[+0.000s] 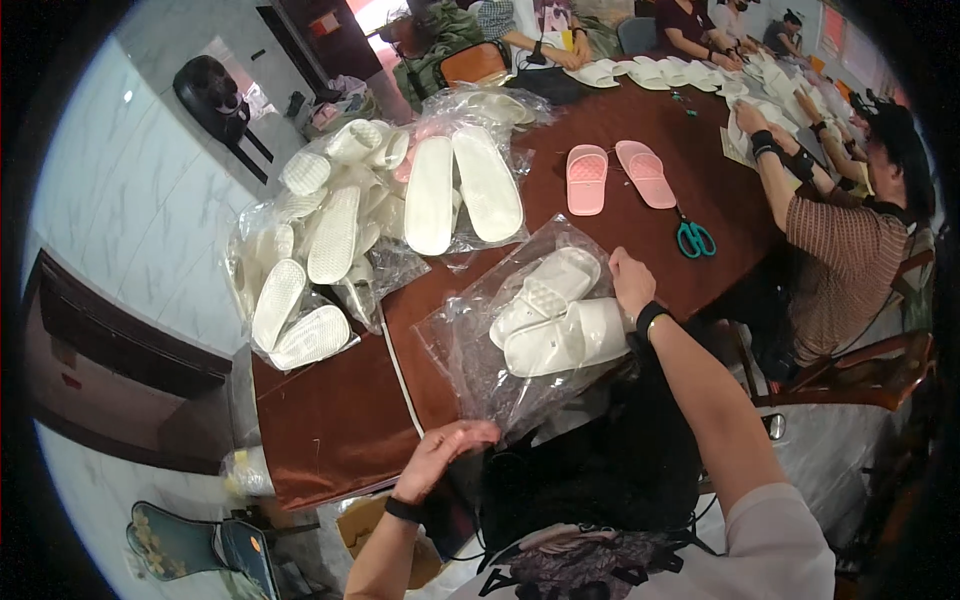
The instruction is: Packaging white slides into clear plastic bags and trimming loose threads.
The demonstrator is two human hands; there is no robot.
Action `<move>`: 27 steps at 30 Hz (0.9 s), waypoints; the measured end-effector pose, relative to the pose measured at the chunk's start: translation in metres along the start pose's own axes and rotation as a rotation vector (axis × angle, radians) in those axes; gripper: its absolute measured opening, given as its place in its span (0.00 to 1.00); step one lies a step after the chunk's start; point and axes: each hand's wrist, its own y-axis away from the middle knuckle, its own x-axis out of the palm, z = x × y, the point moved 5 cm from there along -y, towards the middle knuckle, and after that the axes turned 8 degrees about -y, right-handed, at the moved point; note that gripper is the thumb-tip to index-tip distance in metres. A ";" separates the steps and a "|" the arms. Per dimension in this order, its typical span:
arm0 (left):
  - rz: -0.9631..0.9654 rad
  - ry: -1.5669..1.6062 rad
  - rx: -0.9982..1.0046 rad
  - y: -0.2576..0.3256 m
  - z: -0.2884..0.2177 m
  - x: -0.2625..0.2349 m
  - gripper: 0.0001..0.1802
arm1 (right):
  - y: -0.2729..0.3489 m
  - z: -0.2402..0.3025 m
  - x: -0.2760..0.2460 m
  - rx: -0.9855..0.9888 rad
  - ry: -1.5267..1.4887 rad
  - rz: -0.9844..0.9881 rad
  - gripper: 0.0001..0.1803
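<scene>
A clear plastic bag [458,350] with a pair of white slippers [558,338] inside hangs over the near edge of the table. My left hand [452,450] pinches its lower corner between the fingertips. At the bag's right side, by the slippers' ends, my right hand [632,282] has its fingers curled on the plastic; part of that grip is hidden. The two slippers lie side by side, slanted. Beyond the bag, a pink slipper [586,180] and another pink slipper [646,174] rest on the table.
Bagged white slippers [333,236] are heaped at the left of the brown-covered table [330,420]. Teal-handled scissors [695,238] lie right of the pink pair. A seated co-worker [850,240] is close on my right. More people and a row of white slippers [650,75] are farther back.
</scene>
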 end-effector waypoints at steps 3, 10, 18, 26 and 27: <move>-0.133 0.231 -0.115 -0.016 0.034 -0.019 0.20 | 0.004 0.008 0.008 -0.040 0.055 0.061 0.04; -0.093 0.238 -0.143 -0.108 0.048 -0.026 0.23 | 0.011 0.021 0.004 -0.161 -0.044 0.094 0.04; -0.207 0.048 -0.264 -0.154 0.036 0.007 0.26 | 0.014 0.010 0.009 -0.265 -0.133 0.070 0.07; -0.273 0.170 -0.113 -0.154 0.040 0.019 0.25 | 0.010 0.017 0.002 -0.246 -0.155 0.119 0.06; -0.271 0.165 -0.113 -0.150 0.038 0.020 0.25 | 0.009 0.019 -0.001 -0.227 -0.173 0.125 0.05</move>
